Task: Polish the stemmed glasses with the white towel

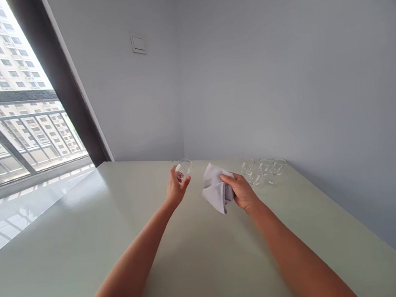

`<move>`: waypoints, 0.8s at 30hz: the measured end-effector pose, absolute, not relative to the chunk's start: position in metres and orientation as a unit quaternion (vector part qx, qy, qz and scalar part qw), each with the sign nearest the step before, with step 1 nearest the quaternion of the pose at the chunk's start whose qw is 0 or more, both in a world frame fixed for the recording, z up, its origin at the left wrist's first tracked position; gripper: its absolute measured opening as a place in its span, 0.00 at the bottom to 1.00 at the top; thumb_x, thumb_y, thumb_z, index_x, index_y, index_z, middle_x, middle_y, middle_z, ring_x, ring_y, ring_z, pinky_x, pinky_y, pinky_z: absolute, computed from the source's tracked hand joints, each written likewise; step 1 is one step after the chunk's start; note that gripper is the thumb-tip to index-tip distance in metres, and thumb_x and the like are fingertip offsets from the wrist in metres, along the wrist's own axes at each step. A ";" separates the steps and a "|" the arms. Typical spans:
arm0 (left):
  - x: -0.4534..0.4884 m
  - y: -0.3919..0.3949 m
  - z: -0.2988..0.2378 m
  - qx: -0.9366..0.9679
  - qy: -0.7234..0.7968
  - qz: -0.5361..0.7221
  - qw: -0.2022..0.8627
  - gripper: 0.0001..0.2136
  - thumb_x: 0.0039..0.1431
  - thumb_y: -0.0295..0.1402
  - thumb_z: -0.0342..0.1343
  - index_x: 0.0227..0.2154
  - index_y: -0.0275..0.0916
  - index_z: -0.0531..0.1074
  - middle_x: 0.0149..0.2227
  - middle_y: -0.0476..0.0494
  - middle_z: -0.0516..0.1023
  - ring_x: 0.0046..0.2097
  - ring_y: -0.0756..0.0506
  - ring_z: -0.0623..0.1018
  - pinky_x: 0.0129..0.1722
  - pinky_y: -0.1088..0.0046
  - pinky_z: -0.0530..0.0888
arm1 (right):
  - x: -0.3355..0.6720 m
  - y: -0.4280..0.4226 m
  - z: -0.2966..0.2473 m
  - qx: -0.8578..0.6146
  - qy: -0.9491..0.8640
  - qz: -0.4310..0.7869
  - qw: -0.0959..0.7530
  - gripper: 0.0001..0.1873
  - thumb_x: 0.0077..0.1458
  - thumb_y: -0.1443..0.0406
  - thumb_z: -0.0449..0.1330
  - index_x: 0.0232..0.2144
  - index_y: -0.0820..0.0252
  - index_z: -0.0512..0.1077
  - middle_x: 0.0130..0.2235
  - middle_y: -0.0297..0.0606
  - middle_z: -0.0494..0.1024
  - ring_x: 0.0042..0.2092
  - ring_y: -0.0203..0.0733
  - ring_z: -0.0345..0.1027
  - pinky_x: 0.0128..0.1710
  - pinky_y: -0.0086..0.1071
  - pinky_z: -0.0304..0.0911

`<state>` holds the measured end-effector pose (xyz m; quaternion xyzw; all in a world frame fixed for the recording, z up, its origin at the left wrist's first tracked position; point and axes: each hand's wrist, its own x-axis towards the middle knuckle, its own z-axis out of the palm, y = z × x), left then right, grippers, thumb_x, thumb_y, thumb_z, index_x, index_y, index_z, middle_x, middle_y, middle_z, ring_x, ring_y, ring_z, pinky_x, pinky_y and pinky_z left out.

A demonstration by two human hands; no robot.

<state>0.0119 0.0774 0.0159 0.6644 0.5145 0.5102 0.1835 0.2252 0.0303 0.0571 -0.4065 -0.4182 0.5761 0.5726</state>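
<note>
My left hand (pixel 177 187) is closed around a small clear glass cup (pixel 185 167), held near the far side of the table with its rim tilted toward me. My right hand (pixel 239 189) grips a folded pale lavender cloth (pixel 217 187), thumb on top, its loose corners hanging to the left. Cup and cloth are apart from each other. Just beyond and to the right of my right hand stands a cluster of several clear glass cups (pixel 267 169) on the table. Their outlines overlap, and part of the group lies behind my hand.
The pale, glossy table (pixel 183 266) reaches the grey wall (pixel 274 62) at the back and right. A light switch (pixel 138 44) is on the wall. At left, a dark-framed glass door (pixel 61 64) shows a railing (pixel 30 135) and tall buildings outside.
</note>
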 end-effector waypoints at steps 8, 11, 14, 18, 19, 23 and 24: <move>0.014 0.073 0.003 0.695 0.505 0.499 0.116 0.27 0.54 0.46 0.46 0.53 0.38 0.50 0.36 0.44 0.69 0.35 0.47 0.70 0.37 0.67 0.66 | 0.230 0.044 0.067 -0.377 -0.434 0.601 0.556 0.11 0.40 0.61 0.64 0.26 0.63 0.71 0.25 0.35 0.73 0.27 0.37 0.65 0.28 0.31 0.60; 0.014 0.075 0.004 0.699 0.500 0.499 0.109 0.27 0.55 0.46 0.46 0.53 0.38 0.50 0.36 0.43 0.69 0.35 0.47 0.69 0.38 0.67 0.67 | 0.231 0.043 0.065 -0.382 -0.415 0.619 0.546 0.11 0.40 0.60 0.63 0.25 0.62 0.70 0.22 0.33 0.70 0.24 0.36 0.63 0.25 0.30 0.59; 0.015 0.076 0.005 0.707 0.495 0.495 0.101 0.26 0.55 0.46 0.46 0.53 0.38 0.50 0.36 0.44 0.69 0.34 0.48 0.69 0.37 0.67 0.67 | 0.232 0.042 0.067 -0.366 -0.442 0.626 0.528 0.11 0.39 0.62 0.64 0.26 0.61 0.70 0.23 0.31 0.70 0.25 0.35 0.62 0.25 0.28 0.57; 0.017 0.074 0.006 0.715 0.498 0.484 0.084 0.27 0.54 0.47 0.47 0.53 0.40 0.50 0.36 0.45 0.69 0.35 0.47 0.70 0.38 0.66 0.68 | 0.234 0.043 0.070 -0.376 -0.402 0.602 0.579 0.12 0.38 0.62 0.64 0.28 0.60 0.70 0.26 0.32 0.70 0.28 0.35 0.62 0.27 0.28 0.58; 0.017 0.073 0.007 0.716 0.501 0.480 0.077 0.27 0.54 0.47 0.47 0.53 0.40 0.51 0.35 0.45 0.70 0.35 0.47 0.70 0.38 0.65 0.67 | 0.234 0.042 0.070 -0.379 -0.392 0.595 0.590 0.12 0.38 0.62 0.65 0.28 0.60 0.70 0.25 0.32 0.70 0.27 0.35 0.62 0.26 0.27 0.57; 0.022 0.071 0.007 0.730 0.502 0.461 0.047 0.28 0.52 0.47 0.50 0.53 0.40 0.52 0.36 0.44 0.70 0.38 0.45 0.71 0.42 0.62 0.66 | 0.226 0.031 0.075 -0.353 -0.387 0.589 0.616 0.09 0.40 0.62 0.65 0.25 0.59 0.70 0.24 0.29 0.67 0.26 0.32 0.58 0.24 0.25 0.56; 0.023 0.070 0.006 0.734 0.499 0.459 0.039 0.29 0.52 0.47 0.51 0.53 0.40 0.52 0.36 0.44 0.70 0.38 0.45 0.72 0.42 0.62 0.66 | 0.222 0.028 0.077 -0.342 -0.395 0.590 0.616 0.09 0.41 0.62 0.64 0.25 0.59 0.70 0.24 0.29 0.67 0.26 0.32 0.58 0.24 0.25 0.56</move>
